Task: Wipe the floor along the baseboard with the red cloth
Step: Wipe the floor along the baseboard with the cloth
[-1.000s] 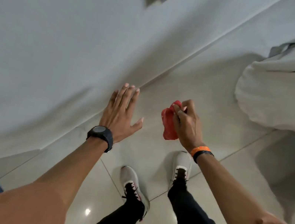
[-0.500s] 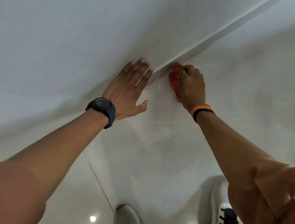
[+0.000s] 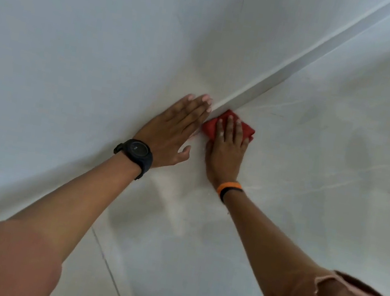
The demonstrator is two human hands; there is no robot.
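The red cloth (image 3: 248, 130) lies flat on the pale tiled floor (image 3: 314, 168), its far corner touching the white baseboard (image 3: 271, 83). My right hand (image 3: 227, 150), with an orange wristband, presses down on the cloth with fingers spread over it. My left hand (image 3: 173, 131), wearing a black watch, rests flat and open against the white wall (image 3: 101, 54) just left of the cloth, fingertips near the baseboard's top edge.
The baseboard runs diagonally from the hands up to the top right. A tile joint (image 3: 109, 270) crosses the floor below my left forearm. Faint streaks mark the floor right of the cloth.
I have come down closer to the floor; my shoes have left the view. The cloth went from bunched in my right hand to spread flat under it by the baseboard.
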